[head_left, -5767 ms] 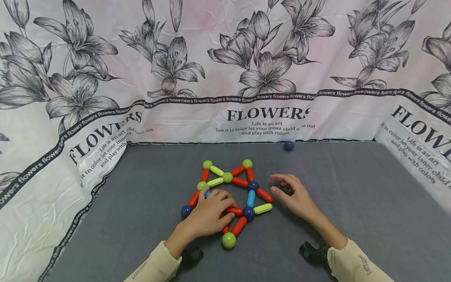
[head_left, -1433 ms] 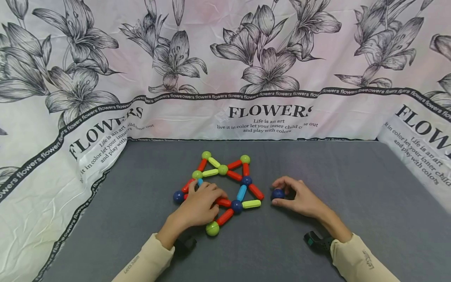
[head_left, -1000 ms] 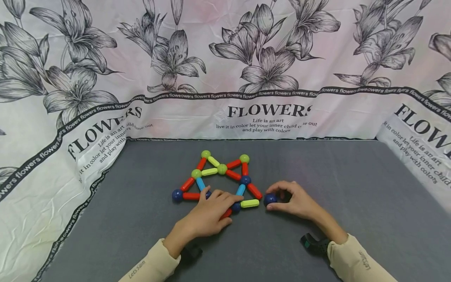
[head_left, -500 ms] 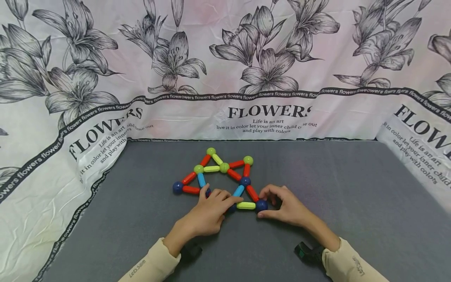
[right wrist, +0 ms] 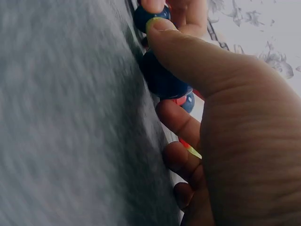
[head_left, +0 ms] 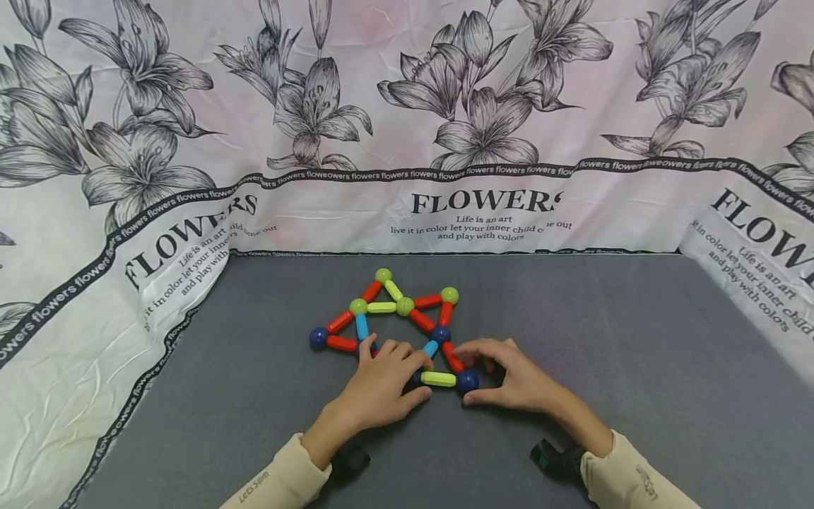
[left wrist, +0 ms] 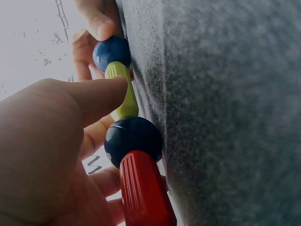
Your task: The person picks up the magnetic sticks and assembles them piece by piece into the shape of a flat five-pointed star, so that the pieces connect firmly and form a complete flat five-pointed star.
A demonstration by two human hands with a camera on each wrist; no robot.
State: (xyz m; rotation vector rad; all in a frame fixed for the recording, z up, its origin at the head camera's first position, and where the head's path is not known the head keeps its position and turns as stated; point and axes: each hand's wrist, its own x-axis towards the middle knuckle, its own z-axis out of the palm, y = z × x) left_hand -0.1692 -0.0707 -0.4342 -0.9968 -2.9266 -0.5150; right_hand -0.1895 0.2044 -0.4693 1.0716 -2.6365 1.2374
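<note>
A flat star-like frame of magnetic rods and balls (head_left: pixel 405 306) lies on the grey tabletop, with red, yellow and light blue rods. My right hand (head_left: pixel 518 378) holds a dark blue ball (head_left: pixel 467 382) between thumb and fingers. That ball meets the ends of a yellow rod (head_left: pixel 439 379) and a red rod (head_left: pixel 453 358). My left hand (head_left: pixel 378 387) grips the near part of the frame and covers much of it. In the left wrist view, its thumb lies across the yellow rod (left wrist: pixel 123 96), beside a second dark blue ball (left wrist: pixel 133 141) with a red rod (left wrist: pixel 143 188).
Behind the tabletop (head_left: pixel 604 304) hangs a white cloth (head_left: pixel 356 212) printed with flowers and lettering; it also runs along both sides. Dark wrist cameras (head_left: pixel 558 458) sit under both wrists. Green balls (head_left: pixel 383 276) form the frame's far corners.
My right hand has brought the loose dark blue ball leftward until it joined the red and yellow rod ends. The frame has turned slightly. My left hand has shifted right, covering the near green ball.
</note>
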